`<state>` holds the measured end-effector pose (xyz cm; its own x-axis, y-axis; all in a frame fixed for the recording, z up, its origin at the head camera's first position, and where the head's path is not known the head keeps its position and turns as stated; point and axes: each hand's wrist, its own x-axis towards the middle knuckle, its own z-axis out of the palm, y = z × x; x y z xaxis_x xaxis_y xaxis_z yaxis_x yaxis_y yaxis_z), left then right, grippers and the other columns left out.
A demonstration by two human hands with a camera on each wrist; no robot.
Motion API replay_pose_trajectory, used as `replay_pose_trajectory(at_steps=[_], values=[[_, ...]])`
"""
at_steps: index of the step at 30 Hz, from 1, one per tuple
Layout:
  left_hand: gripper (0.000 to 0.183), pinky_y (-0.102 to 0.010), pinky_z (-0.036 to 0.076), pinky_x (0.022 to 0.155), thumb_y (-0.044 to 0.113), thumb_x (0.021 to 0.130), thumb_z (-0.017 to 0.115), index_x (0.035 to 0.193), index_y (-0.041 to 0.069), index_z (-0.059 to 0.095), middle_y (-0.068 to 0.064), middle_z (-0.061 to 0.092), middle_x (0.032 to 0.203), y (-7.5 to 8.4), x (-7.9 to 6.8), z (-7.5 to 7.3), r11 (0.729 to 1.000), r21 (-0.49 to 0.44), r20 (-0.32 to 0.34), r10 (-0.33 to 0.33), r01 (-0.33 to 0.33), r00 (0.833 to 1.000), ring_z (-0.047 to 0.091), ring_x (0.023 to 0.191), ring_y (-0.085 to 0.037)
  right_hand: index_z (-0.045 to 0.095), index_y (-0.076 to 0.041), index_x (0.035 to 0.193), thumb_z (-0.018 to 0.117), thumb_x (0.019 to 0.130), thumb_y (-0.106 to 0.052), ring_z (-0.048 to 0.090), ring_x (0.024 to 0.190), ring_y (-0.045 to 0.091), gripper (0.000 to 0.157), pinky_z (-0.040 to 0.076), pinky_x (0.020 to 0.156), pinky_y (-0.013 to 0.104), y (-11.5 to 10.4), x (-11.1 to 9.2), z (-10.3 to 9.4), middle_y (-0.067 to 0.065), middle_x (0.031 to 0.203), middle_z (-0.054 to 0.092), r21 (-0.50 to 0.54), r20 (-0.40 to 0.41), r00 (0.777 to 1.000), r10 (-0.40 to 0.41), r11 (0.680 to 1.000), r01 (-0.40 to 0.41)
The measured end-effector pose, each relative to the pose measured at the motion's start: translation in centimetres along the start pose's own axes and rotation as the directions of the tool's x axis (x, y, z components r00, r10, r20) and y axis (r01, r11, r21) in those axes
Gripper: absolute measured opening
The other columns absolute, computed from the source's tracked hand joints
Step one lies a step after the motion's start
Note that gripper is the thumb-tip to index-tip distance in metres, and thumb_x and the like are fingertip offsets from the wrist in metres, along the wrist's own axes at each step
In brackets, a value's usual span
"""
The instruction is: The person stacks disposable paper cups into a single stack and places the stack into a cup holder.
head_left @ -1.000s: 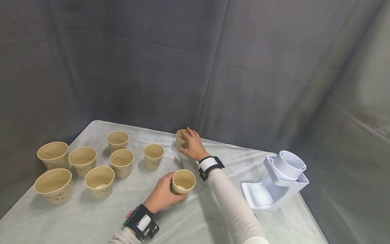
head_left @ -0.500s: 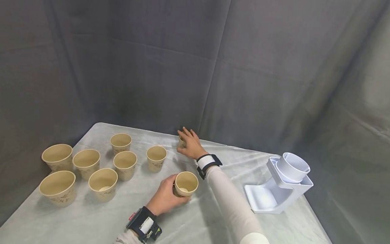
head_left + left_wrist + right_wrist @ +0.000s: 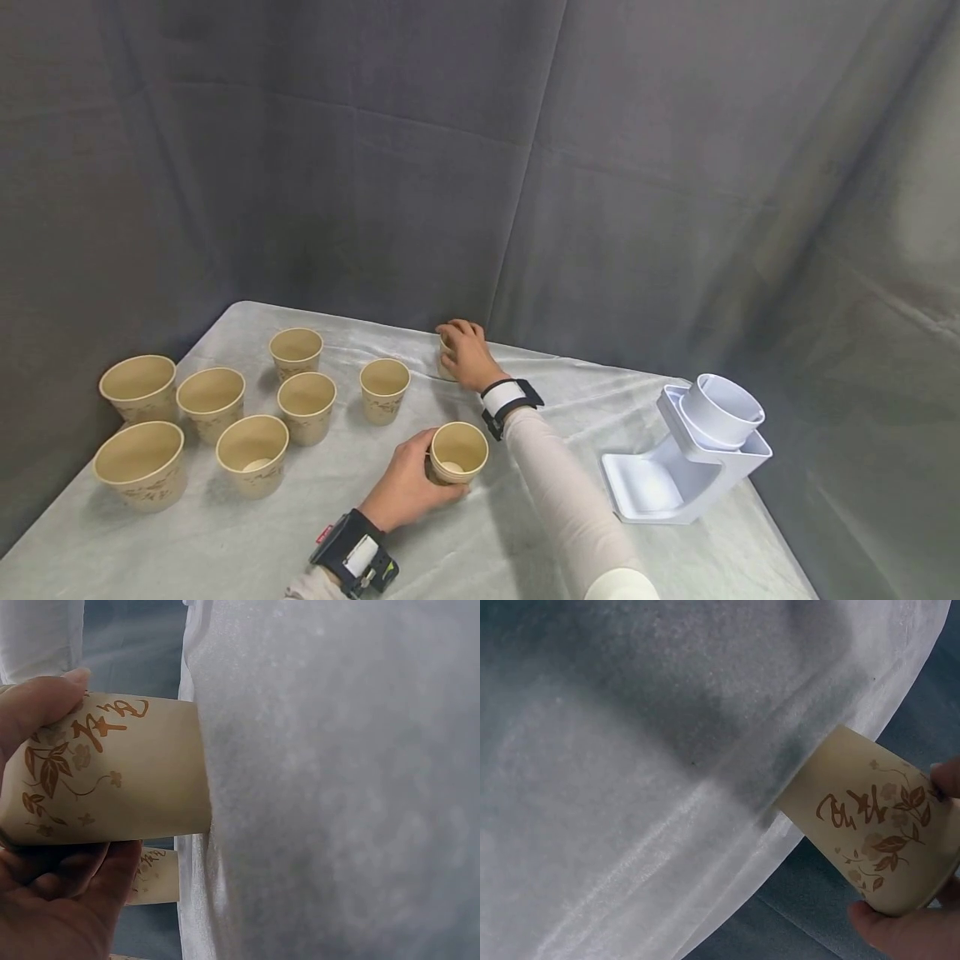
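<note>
My left hand (image 3: 408, 492) grips a beige paper cup (image 3: 459, 454) near the middle of the table, thumb on the near side. A second rim line shows just under its top rim. In the left wrist view, this cup (image 3: 146, 772) carries a brown leaf print and stands with its base at the cloth. Farther back, my right hand (image 3: 470, 358) holds another beige paper cup (image 3: 445, 367) by its upper part, at the table's far edge. The right wrist view shows that cup (image 3: 877, 825) between thumb and fingers, its base at the cloth; the hand hides most of it from above.
Several beige paper cups of differing sizes stand upright on the left, among them a large one (image 3: 142, 467) and a smaller one (image 3: 384, 392) nearest my hands. A white plastic stand (image 3: 675, 467) with a ring-shaped top is at the right. Grey curtains (image 3: 375, 167) enclose the table.
My right hand's fingers, spread over the far cup's rim before, have come down and curled round it. My left hand keeps its grip on its cup. The head view has shifted slightly.
</note>
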<state>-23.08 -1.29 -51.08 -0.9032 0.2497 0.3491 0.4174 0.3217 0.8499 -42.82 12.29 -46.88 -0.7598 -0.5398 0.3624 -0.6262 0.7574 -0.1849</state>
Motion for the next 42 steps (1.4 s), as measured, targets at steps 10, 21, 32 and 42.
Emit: replay_pose_trajectory(at_steps=[10,21,32,42], values=[[0.07,-0.041,0.042,0.091,0.032,0.062,0.081,0.122,0.013,0.051,-0.001,0.059,0.109,-0.1,0.1,0.0,1.0,0.006,0.006,-0.017,0.017,1.0,0.054,0.102,-0.017,0.053,-0.012,0.124,0.064,0.084,-0.017,0.033,0.116,0.034,0.042,0.035,0.095,0.049,-0.3,-0.2,0.1,0.011,0.127,0.042,0.057,-0.017,0.994,0.105,0.993,-0.104],[0.07,-0.042,0.042,0.091,0.032,0.061,0.082,0.121,0.012,0.051,-0.004,0.06,0.109,-0.3,0.2,0.1,1.0,-0.012,0.01,-0.003,0.003,1.0,0.055,0.102,-0.019,0.052,-0.021,0.121,0.062,0.085,-0.026,0.033,0.118,0.032,0.038,0.039,0.09,0.051,0.1,-0.5,-0.7,0.007,0.128,0.039,0.045,-0.077,0.988,0.134,0.99,-0.131],[0.069,-0.042,0.043,0.09,0.031,0.062,0.082,0.121,0.013,0.051,-0.003,0.059,0.108,-0.7,0.8,-0.2,1.0,-0.019,0.011,-0.006,0.006,1.0,0.055,0.101,-0.018,0.051,-0.02,0.124,0.062,0.085,-0.03,0.034,0.119,0.03,0.042,0.038,0.094,0.047,-0.4,-0.7,-3.0,0.006,0.13,0.04,0.019,-0.11,0.989,0.095,0.995,-0.094],[0.068,-0.043,0.043,0.089,0.031,0.061,0.082,0.12,0.012,0.052,-0.004,0.06,0.107,-1.2,0.8,-0.4,0.999,-0.036,0.009,0.005,-0.005,1.0,0.056,0.1,-0.02,0.053,-0.022,0.121,0.064,0.083,-0.034,0.039,0.114,0.024,0.041,0.043,0.085,0.044,-1.5,-2.4,-4.1,0.001,0.127,0.044,-0.053,-0.15,0.988,0.041,0.997,-0.05]])
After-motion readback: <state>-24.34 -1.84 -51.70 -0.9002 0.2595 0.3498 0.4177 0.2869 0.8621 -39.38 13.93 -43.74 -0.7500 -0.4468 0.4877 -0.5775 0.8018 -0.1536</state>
